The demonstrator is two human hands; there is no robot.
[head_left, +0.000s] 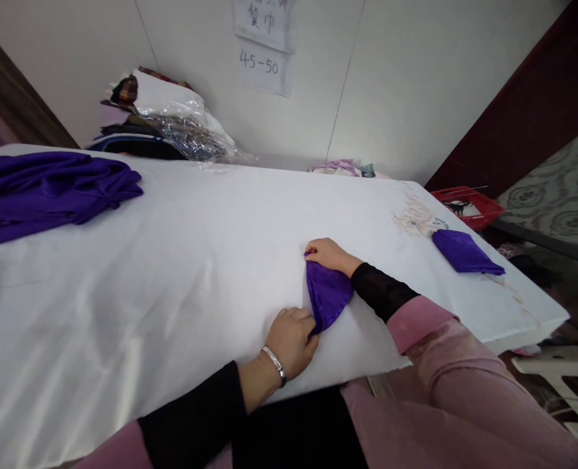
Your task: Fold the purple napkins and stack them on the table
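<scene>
A small purple cloth (328, 294), folded over, is held between my two hands above the white-covered table (210, 247). My left hand (291, 339), with a silver bangle at the wrist, pinches its near corner. At the far corner, my right hand (328, 254) grips the edge between thumb and fingers. To the right lies a folded purple cloth stack (467, 251). A large loose heap of purple cloth (49, 192) rests at the table's left end.
Against the wall, a pile of fabrics with clear plastic wrap (181, 120) stands behind the table. A red basket (469, 205) sits past the right edge, and a white stool (562, 374) is lower right. Paper signs (264, 65) hang on the wall.
</scene>
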